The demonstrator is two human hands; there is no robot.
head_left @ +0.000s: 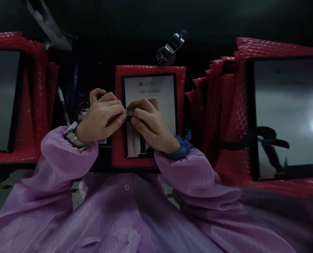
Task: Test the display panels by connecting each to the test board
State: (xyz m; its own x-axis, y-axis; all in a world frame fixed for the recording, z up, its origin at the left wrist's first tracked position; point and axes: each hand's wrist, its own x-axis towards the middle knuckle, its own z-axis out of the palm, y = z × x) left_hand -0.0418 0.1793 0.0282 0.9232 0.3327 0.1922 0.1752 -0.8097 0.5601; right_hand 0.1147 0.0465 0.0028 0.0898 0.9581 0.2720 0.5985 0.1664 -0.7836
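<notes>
A tablet-sized display panel (pixel 165 109) lies face down on red bubble wrap (pixel 149 69), its pale back showing small print. From its lower edge a black flex cable (pixel 142 143) runs up beneath my right hand (pixel 152 123). The fingers of that hand are closed in a pinch on the cable's dark end, over the panel's left side. Meeting it there, my left hand (pixel 101 117) also has thumb and fingertips pressed together. What the left fingertips hold is too small to make out. Partly hidden below the left hand is a dark unit with small circuit parts (pixel 83 111).
Bubble-wrap stacks flank the work, with one panel (pixel 0 95) at left and another (pixel 291 105) at right, a black strap-like strip (pixel 251 137) across the latter. A shiny metal object (pixel 171 48) stands behind. A white pen (pixel 63 105) and blue pen (pixel 75 80) lie left.
</notes>
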